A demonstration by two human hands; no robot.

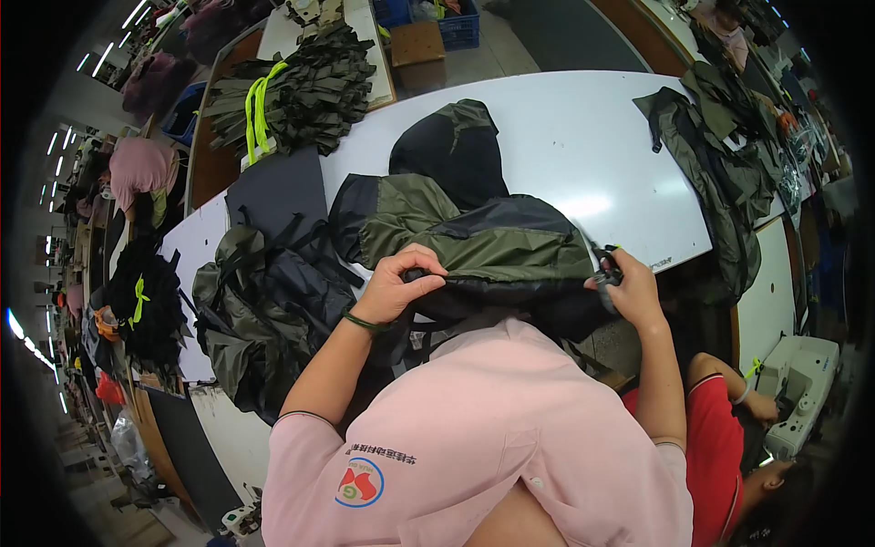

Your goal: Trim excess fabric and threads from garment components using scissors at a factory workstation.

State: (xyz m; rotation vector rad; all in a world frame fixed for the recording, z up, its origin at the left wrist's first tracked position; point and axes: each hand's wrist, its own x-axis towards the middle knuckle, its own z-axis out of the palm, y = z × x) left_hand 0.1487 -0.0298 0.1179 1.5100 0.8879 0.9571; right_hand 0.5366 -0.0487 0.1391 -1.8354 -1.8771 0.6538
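Head view, listed from the lower edge upward: a pink short-sleeved shirt with a round printed badge fills the bottom centre, both bare forearms rising from it. Left hand (397, 284), a thin green band at the wrist, fingers curled shut over the dark near edge of an olive-and-black garment (492, 246) at frame centre, apparently pinning that edge so the cloth stays taut. Right hand (629, 290), centre right, closed on the same garment's far end, where a small dark clip or tool (608, 272) with a touch of yellow-green sits at the fingertips; which of the two it is cannot be told. Garment: thin, slightly glossy woven shell, olive panels joined to black ones, draped over the near edge of a white table (583, 155), its hood-like black part lying further up the tabletop. Left of centre, a crumpled heap of like olive-black pieces (264, 310), straps trailing. Lower right, another person in a red top (711, 447) beside a white sewing machine (802, 383). Upper right, a second olive garment (720, 173) hanging over the table's end. Upper left, a fanned stack of olive cut pieces (301, 91) tied with a neon-yellow band. Top centre, a blue crate (456, 27).
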